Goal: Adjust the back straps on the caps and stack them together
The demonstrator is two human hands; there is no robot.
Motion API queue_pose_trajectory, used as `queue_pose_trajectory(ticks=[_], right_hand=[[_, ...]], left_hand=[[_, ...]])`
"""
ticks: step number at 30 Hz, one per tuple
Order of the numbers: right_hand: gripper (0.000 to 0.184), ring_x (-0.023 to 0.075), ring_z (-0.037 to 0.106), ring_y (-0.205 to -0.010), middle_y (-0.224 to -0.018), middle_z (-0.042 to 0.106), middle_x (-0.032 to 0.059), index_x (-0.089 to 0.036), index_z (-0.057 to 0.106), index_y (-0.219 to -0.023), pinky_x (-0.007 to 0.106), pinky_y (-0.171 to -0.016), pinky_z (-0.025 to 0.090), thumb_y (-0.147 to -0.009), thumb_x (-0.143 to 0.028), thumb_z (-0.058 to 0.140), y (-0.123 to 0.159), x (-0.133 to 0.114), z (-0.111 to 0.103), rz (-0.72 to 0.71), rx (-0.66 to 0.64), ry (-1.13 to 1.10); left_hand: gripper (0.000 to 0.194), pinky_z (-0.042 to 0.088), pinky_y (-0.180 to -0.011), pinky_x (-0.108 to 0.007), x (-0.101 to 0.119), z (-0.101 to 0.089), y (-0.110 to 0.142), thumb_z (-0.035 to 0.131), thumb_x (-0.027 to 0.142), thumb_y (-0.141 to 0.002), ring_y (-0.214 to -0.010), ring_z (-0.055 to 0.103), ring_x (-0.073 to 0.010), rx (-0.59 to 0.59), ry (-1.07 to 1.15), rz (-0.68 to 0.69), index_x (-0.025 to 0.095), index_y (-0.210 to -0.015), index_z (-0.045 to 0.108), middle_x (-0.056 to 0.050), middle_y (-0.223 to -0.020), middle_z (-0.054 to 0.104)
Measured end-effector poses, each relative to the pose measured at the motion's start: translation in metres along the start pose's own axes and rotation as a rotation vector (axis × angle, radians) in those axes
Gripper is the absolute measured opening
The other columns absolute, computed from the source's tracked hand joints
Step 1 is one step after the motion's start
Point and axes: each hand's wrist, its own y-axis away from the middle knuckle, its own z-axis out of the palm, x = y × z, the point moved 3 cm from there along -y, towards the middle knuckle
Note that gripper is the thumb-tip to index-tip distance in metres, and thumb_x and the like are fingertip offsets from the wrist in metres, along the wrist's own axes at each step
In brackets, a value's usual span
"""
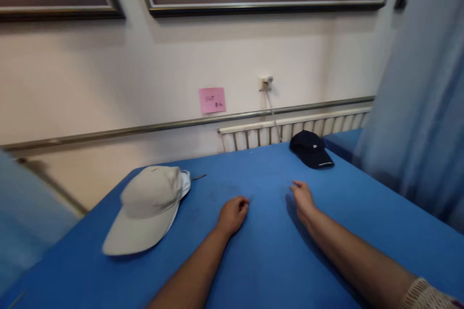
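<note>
My left hand (233, 215) is closed over the middle of the blue bed surface (261, 260), its fingers curled and thumb against them. To its right, my right hand (303, 199) is also closed, fingertips together and pointing left. Anything within either pinch is too small or hidden to make out. A beige cap (148, 193) lies left of my left hand, its brim toward me. Behind it a white-and-pale-blue piece (186, 182) peeks out, with a thin dark strip (198, 176) beside it. Beyond my right hand rests a dark navy cap (308, 147).
A white radiator (268, 135) and a metal rail (163, 126) run along the wall behind the bed. A cord hangs from a wall socket (265, 83) near a pink note (212, 100). Blue curtains (420, 106) hang at right, with another at left.
</note>
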Motion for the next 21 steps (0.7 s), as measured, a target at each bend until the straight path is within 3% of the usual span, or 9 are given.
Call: queue_pose_trajectory(ticks=[2, 4, 7, 10, 12, 14, 19, 21], right_hand=[[0.025, 0.0199, 0.061, -0.094, -0.09, 0.064, 0.0046, -0.022, 0.059, -0.086, 0.03, -0.085, 0.048, -0.062, -0.018, 0.062, 0.055, 0.023, 0.036, -0.102, -0.087, 0.1], [0.024, 0.0218, 0.059, -0.101, -0.099, 0.064, 0.0071, -0.021, 0.061, -0.089, 0.035, -0.096, 0.043, -0.065, -0.017, 0.06, 0.108, 0.04, 0.065, -0.281, -0.281, 0.203], [0.043, 0.0231, 0.052, -0.116, -0.12, 0.058, 0.0082, -0.022, 0.059, -0.109, 0.038, -0.103, 0.038, -0.067, -0.014, 0.059, 0.155, 0.05, 0.086, -0.523, -0.529, 0.32], [0.036, 0.0203, 0.061, -0.096, -0.109, 0.062, 0.0065, -0.022, 0.061, -0.104, 0.037, -0.09, 0.047, -0.07, -0.012, 0.053, 0.15, 0.053, 0.085, -0.544, -0.696, 0.418], [0.022, 0.0191, 0.063, -0.08, -0.089, 0.065, 0.0053, -0.02, 0.062, -0.094, 0.035, -0.078, 0.05, -0.075, -0.019, 0.051, 0.13, 0.054, 0.079, -0.438, -0.731, 0.426], [0.02, 0.0176, 0.063, -0.072, -0.079, 0.066, 0.0031, -0.02, 0.061, -0.094, 0.032, -0.071, 0.049, -0.076, -0.024, 0.052, 0.113, 0.055, 0.073, -0.326, -0.781, 0.377], [0.017, 0.0139, 0.06, -0.066, -0.074, 0.066, 0.0009, -0.02, 0.06, -0.089, 0.028, -0.066, 0.047, -0.074, -0.026, 0.055, 0.102, 0.056, 0.067, -0.214, -0.919, 0.288], [0.017, 0.0135, 0.06, -0.067, -0.074, 0.066, 0.0007, -0.02, 0.061, -0.089, 0.027, -0.066, 0.046, -0.074, -0.026, 0.057, 0.102, 0.055, 0.065, -0.204, -0.959, 0.299]], left_hand=[[0.025, 0.048, -0.082, -0.032, 0.0, 0.004, 0.004, 0.049, 0.024, -0.083, -0.088, 0.063, -0.0202, 0.003, 0.009, 0.012, 0.017, -0.099, 0.068, -0.008, -0.094, 0.07], [0.025, 0.047, -0.084, -0.031, -0.002, 0.005, 0.009, 0.052, 0.022, -0.082, -0.09, 0.063, -0.0195, 0.009, 0.012, 0.005, 0.017, -0.101, 0.068, -0.007, -0.095, 0.07], [0.026, 0.048, -0.084, -0.029, -0.008, 0.003, 0.019, 0.055, 0.017, -0.079, -0.091, 0.063, -0.0182, 0.028, 0.029, -0.003, 0.017, -0.101, 0.069, -0.006, -0.096, 0.071], [0.028, 0.049, -0.082, -0.028, -0.018, -0.007, 0.031, 0.056, 0.014, -0.078, -0.087, 0.064, -0.0171, 0.083, 0.047, -0.015, 0.016, -0.103, 0.068, -0.005, -0.095, 0.071], [0.029, 0.049, -0.081, -0.029, -0.025, -0.018, 0.038, 0.055, 0.014, -0.079, -0.085, 0.064, -0.017, 0.156, 0.052, -0.039, 0.015, -0.105, 0.067, -0.006, -0.096, 0.071], [0.03, 0.05, -0.082, -0.031, -0.033, -0.032, 0.044, 0.053, 0.013, -0.08, -0.086, 0.064, -0.0176, 0.259, 0.048, -0.079, 0.014, -0.107, 0.065, -0.008, -0.098, 0.07], [0.033, 0.045, -0.091, -0.037, -0.042, -0.087, 0.055, 0.048, 0.016, -0.085, -0.092, 0.06, -0.0215, 0.55, -0.013, -0.155, 0.013, -0.115, 0.059, -0.013, -0.106, 0.064], [0.032, 0.042, -0.096, -0.039, -0.044, -0.118, 0.065, 0.048, 0.017, -0.085, -0.099, 0.058, -0.0236, 0.755, -0.099, -0.149, 0.013, -0.114, 0.058, -0.014, -0.108, 0.062]])
